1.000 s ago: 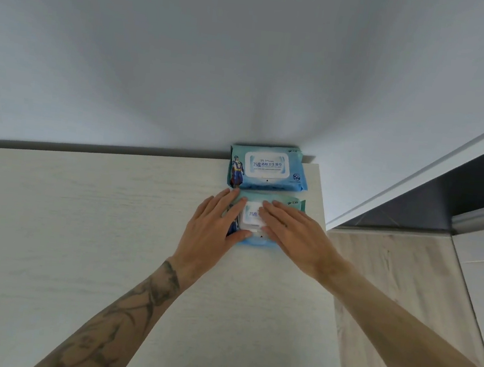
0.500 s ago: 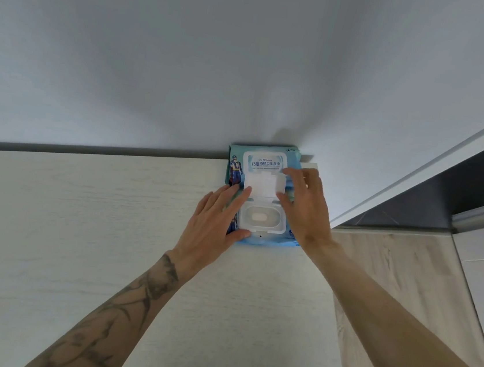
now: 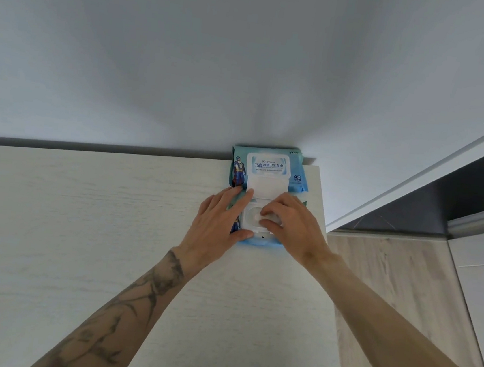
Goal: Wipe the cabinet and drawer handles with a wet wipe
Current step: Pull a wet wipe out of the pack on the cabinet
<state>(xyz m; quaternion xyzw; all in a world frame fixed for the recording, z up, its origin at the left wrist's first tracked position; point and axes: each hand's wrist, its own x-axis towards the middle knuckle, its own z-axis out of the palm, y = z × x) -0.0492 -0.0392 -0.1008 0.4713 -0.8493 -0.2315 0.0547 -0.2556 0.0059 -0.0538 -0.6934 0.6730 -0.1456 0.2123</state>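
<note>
Pressing flat with straight fingers, the left hand steadies the wet-wipe pack at the tabletop's far right corner. Lid open. Right hand fingers curl at the dispenser opening; hold on a wipe unconfirmed. Next: extract one wipe.

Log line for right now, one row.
phase: fetching wipe | near pack: lid open | left hand: flat on it | right hand: at opening | far pack: shut
</note>
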